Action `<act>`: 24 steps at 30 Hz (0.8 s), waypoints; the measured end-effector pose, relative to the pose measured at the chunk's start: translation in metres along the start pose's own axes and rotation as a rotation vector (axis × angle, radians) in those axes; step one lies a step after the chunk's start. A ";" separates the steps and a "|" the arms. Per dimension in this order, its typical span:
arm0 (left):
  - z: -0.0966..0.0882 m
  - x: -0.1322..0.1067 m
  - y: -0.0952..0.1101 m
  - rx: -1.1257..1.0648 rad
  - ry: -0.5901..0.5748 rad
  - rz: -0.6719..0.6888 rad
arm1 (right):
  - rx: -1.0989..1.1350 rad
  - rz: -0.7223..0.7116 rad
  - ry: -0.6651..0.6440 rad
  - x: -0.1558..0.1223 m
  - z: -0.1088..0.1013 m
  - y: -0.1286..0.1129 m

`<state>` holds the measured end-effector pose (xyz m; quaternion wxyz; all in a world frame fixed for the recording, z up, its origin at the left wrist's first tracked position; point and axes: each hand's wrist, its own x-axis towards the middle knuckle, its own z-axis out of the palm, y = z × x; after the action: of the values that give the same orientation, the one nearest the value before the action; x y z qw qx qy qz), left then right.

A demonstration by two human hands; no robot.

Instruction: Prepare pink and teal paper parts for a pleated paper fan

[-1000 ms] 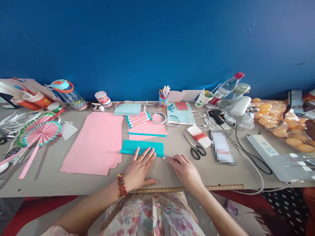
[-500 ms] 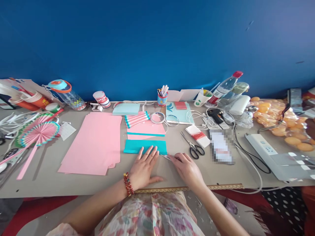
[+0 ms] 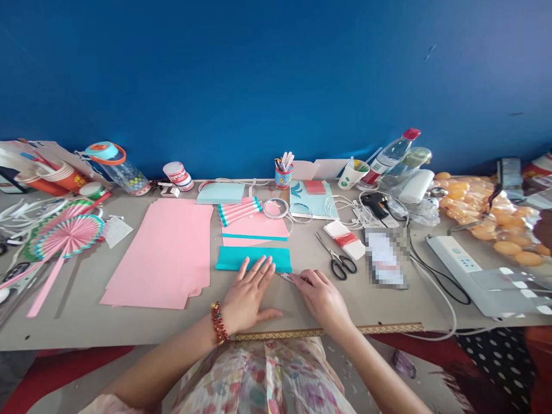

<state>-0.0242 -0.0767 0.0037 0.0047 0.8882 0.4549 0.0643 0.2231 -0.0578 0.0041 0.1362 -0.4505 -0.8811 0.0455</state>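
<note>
My left hand (image 3: 250, 293) lies flat with its fingers spread, their tips pressing on a teal paper strip (image 3: 233, 259). In my right hand (image 3: 321, 293), closed in a pinch, is a slim craft knife (image 3: 286, 277). Its pointed tip reaches the strip's lower right edge, close to my left fingertips. Just beyond the strip lie a pink sheet with a teal band (image 3: 254, 230) and a pleated pink paper with teal ends (image 3: 240, 211). Black-handled scissors (image 3: 340, 264) rest to the right of my right hand.
A stack of pink paper (image 3: 159, 253) spreads to the left, beside pleated paper fans (image 3: 71, 236). At the back stand a pen holder (image 3: 283, 175) and a bottle (image 3: 390, 155). A glue gun (image 3: 375, 204), a thread card (image 3: 345, 238) and a power strip (image 3: 457, 259) are on the right.
My right hand and the knife have shifted slightly left along the strip's lower edge. My left hand stays pressed on the strip. The whole view has moved a little.
</note>
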 end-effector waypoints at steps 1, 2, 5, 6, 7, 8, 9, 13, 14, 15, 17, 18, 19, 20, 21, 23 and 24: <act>-0.002 -0.002 -0.004 0.006 0.004 0.004 | 0.002 0.002 0.000 0.000 -0.001 0.000; -0.003 -0.005 -0.008 0.012 0.005 0.007 | 0.004 0.003 -0.001 0.000 -0.001 0.000; -0.003 -0.011 -0.018 0.022 -0.011 0.015 | 0.014 0.004 -0.002 0.000 -0.002 0.000; -0.002 -0.013 -0.019 0.022 -0.015 0.015 | 0.019 0.004 -0.002 0.000 -0.002 0.000; -0.001 -0.013 -0.019 0.021 -0.016 0.011 | 0.022 0.004 -0.002 0.000 -0.002 0.000; 0.000 -0.014 -0.019 0.020 -0.013 0.007 | 0.023 0.003 -0.001 0.000 -0.001 0.000; 0.001 -0.014 -0.019 0.019 -0.011 0.003 | 0.023 0.002 -0.002 0.001 -0.001 -0.001; 0.002 -0.013 -0.017 0.021 -0.013 -0.002 | 0.005 -0.016 -0.014 0.004 0.002 -0.004; 0.002 -0.013 -0.017 0.022 -0.016 -0.002 | 0.000 -0.023 -0.017 0.005 0.003 -0.005; 0.002 -0.013 -0.017 0.022 -0.017 -0.003 | -0.004 -0.028 -0.018 0.006 0.003 -0.006; 0.003 -0.013 -0.017 0.024 -0.016 -0.003 | -0.004 -0.031 -0.018 0.007 0.003 -0.007; 0.003 -0.013 -0.018 0.026 -0.016 -0.004 | -0.002 -0.031 -0.018 0.007 0.003 -0.008; 0.003 -0.013 -0.018 0.027 -0.016 -0.004 | 0.000 -0.029 -0.018 0.007 0.003 -0.008; 0.003 -0.013 -0.018 0.027 -0.015 -0.004 | 0.001 -0.027 -0.021 0.006 0.003 -0.009; 0.004 -0.013 -0.018 0.028 -0.014 -0.004 | 0.001 -0.027 -0.022 0.006 0.003 -0.010; 0.004 -0.013 -0.018 0.029 -0.009 -0.006 | 0.000 -0.026 -0.022 0.006 0.005 -0.013; 0.005 -0.013 -0.017 0.030 -0.006 -0.008 | 0.000 -0.025 -0.023 0.007 0.005 -0.015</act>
<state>-0.0454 -0.0772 -0.0035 -0.0068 0.8866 0.4592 0.0548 0.2063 -0.0605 0.0032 0.1268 -0.4390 -0.8881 0.0490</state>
